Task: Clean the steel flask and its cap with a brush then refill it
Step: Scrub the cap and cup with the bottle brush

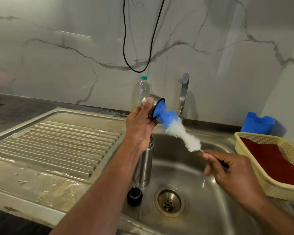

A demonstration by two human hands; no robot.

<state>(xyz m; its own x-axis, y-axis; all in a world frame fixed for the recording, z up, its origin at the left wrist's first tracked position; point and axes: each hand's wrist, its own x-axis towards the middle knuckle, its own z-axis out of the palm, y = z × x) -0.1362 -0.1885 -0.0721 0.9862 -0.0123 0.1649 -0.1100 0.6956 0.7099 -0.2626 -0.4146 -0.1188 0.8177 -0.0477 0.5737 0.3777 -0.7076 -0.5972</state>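
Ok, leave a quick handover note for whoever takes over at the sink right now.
Left hand grips the steel cap above the sink.
Right hand holds the brush by its handle, blue bristle tip inside the cap.
Flask stands open in the sink, black stopper beside it.
Underway: scrubbing the cap.
Left: rinsing, refilling, closing. Whether the flask is already brushed can't be told.

The steel sink [202,192] carries the things. In its basin, left of the drain [169,202], the flask [145,167] stands upright, and a small black stopper [134,196] lies just beside it. A yellow basket [261,182] rests right of the drain, on the rim.
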